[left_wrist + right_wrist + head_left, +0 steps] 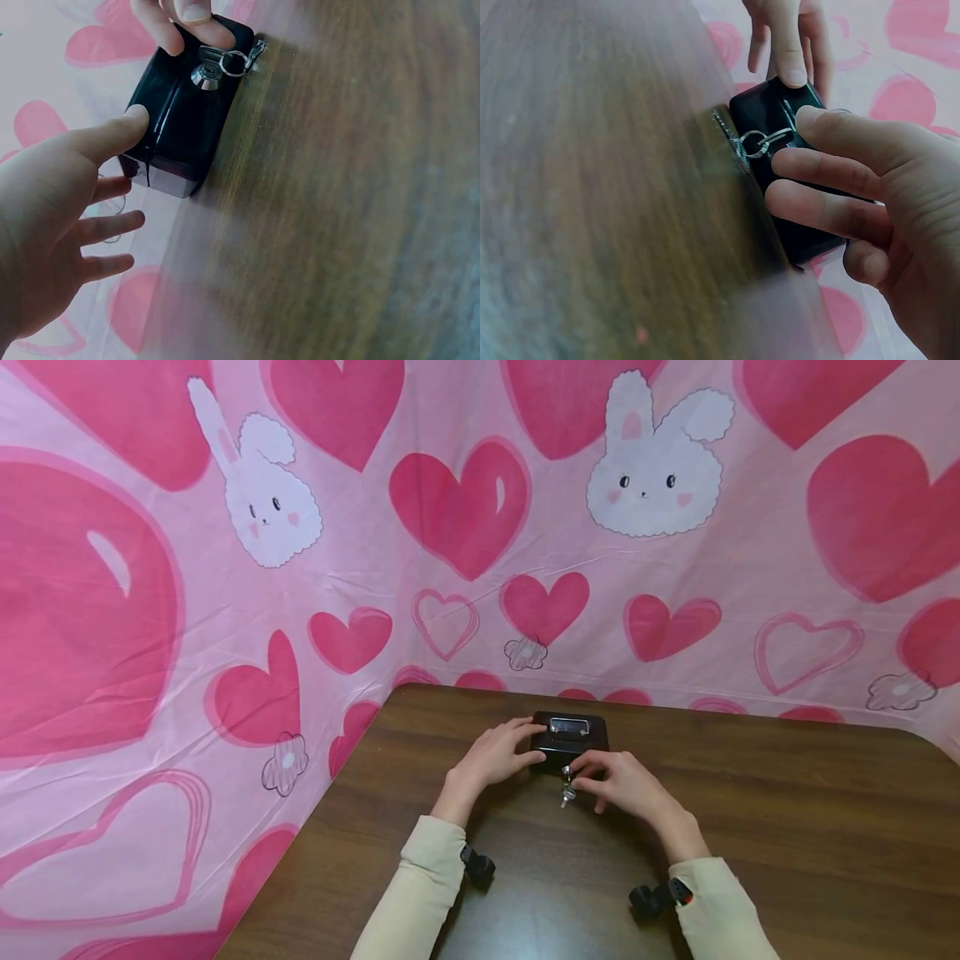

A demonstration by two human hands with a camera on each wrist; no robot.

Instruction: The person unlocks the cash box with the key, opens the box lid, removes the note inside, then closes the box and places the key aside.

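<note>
A small black lockbox (572, 742) with a metal handle on its lid stands on the brown table (765, 827), near the back edge. My left hand (525, 745) rests on the box's left side, fingers straight and the thumb (129, 124) pressed against the box (180, 127). My right hand (583, 774) is at the front face and pinches the key (786, 129) sitting in the lock. A ring (756, 144) with a second key (567, 794) hangs from it. In the right wrist view my right hand (795, 139) has thumb and forefinger on either side of the key.
A pink cloth (450, 527) printed with hearts and white bunnies covers the wall behind and to the left. The table's left edge (315, 827) runs diagonally toward me. Dark wrist cameras (477, 865) sit on both cream sleeves.
</note>
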